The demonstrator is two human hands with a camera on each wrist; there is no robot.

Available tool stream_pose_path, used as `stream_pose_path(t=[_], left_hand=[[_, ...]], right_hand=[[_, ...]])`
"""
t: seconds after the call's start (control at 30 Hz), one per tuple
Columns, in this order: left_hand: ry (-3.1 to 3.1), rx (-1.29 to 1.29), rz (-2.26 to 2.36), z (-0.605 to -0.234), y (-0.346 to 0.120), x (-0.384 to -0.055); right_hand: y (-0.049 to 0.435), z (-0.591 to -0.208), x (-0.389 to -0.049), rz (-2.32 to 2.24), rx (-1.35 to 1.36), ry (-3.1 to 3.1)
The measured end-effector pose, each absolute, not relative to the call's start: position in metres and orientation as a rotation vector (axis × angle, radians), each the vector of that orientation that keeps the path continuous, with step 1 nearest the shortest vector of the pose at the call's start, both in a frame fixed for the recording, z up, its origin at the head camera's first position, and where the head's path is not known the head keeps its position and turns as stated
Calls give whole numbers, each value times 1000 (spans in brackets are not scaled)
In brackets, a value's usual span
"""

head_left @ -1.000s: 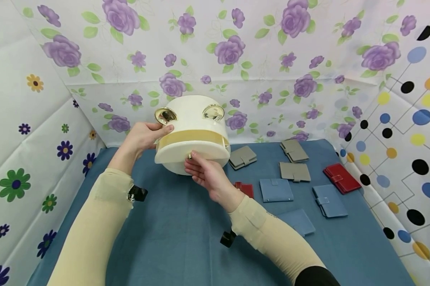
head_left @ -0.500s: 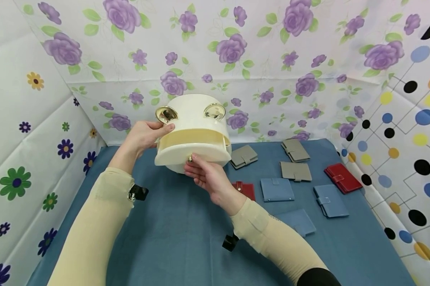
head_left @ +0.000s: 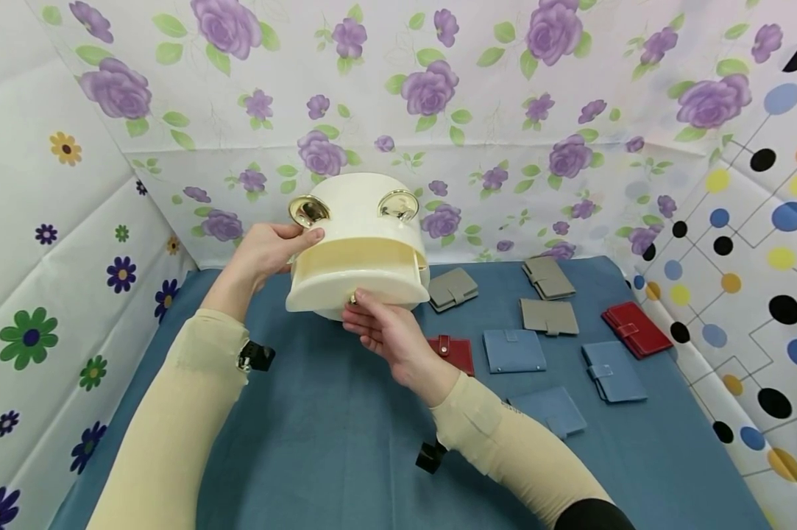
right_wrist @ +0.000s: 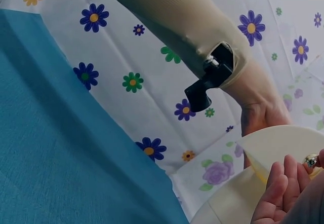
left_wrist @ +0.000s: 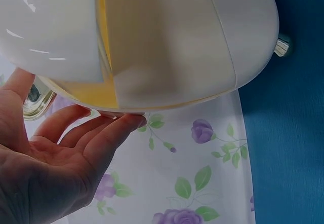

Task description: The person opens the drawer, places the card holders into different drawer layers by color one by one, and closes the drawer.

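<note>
At the far edge of the blue cloth-covered table (head_left: pixel 332 442), the left hand (head_left: pixel 268 254) grips a glossy cream rounded box (head_left: pixel 365 210) at its left; the right hand (head_left: pixel 401 338) pinches the small gold knob (right_wrist: pixel 311 160). The curved cream drawer (head_left: pixel 388 285) stands partly out: opening looks begun, not finished.

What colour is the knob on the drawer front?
The knob is shiny gold, clearest in the right wrist view.

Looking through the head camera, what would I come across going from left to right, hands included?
Left hand → cream container → right hand → partly covered red wallet → blue wallet beside it → rightmost blue wallet → rightmost red wallet.
</note>
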State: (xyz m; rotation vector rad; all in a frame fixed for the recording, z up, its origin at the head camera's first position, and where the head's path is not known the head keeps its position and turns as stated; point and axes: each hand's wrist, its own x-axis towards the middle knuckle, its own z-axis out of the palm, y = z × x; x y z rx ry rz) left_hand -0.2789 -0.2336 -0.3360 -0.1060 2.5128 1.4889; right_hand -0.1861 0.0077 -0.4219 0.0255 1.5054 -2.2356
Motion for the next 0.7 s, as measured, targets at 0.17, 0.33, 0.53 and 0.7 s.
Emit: stream_pose_path(t=[0.17,0.33,0.53,0.7], left_hand=[[2519,-108,1482,-336,-233,-280],[2525,-108,1472,-335,-233,-280],[2523,-96,1470,-333,-233,-280],[2516,-98,1468,-334,-233,-279]], right_hand=[[9,-421,-184,-2232,23,1511],[9,-422,-185,-2228,17,1518],[10,-422,-185,-2229,7,1522],[10,-424,-184,-2217,20,1520]])
